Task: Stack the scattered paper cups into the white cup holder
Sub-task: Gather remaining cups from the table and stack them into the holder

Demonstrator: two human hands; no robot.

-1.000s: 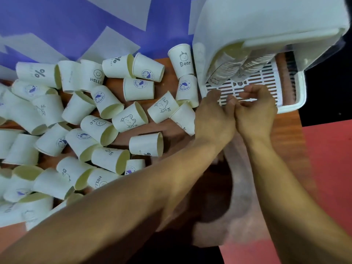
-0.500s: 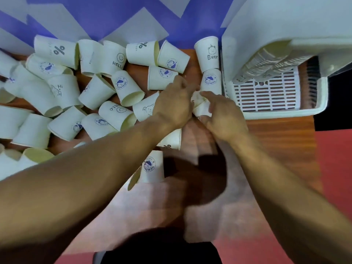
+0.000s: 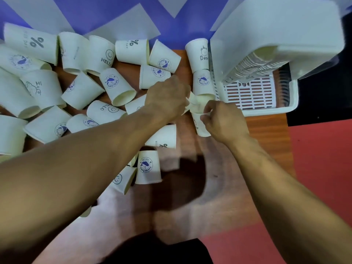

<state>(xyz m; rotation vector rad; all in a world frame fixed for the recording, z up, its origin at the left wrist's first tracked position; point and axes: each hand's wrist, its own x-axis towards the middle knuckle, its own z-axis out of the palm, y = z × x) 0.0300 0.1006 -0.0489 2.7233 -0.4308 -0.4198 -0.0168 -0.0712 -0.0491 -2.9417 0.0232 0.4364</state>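
Dozens of thin white paper cups (image 3: 118, 86) lie tipped on their sides to the left of your left hand (image 3: 167, 98). They are smooth tapered cones with rolled rims, printed with whales, smileys, "HELLO" and percent signs, and they crowd rim against wall on the brown wooden table (image 3: 228, 168). Your right hand (image 3: 224, 121) pinches the rim of a printed cup (image 3: 200, 128) that hangs mouth-up just left of its knuckles. Your left hand shows only its back. Its fingers curl out of sight against a half-hidden cup (image 3: 191, 101) whose white edge pokes out between your two hands, and you cannot tell whether they actually clasp it. Just beyond and to the right of your right hand stands the white cup holder (image 3: 276, 31), a boxy matte plastic hood over a slotted tray (image 3: 249, 94) with a raised lip. Ribbed nested stacks (image 3: 253, 65) slant out from under the hood, their upper ends hidden inside it. Bare wood lies open on your side of both hands, apart from a percent cup (image 3: 163, 138) and a whale cup (image 3: 146, 166) near your left forearm. The table's edge runs right of your right wrist, where the red floor (image 3: 323, 168) begins. Your forearms cover several cups, the left border cuts off others, and motion blur softens the small lettering.
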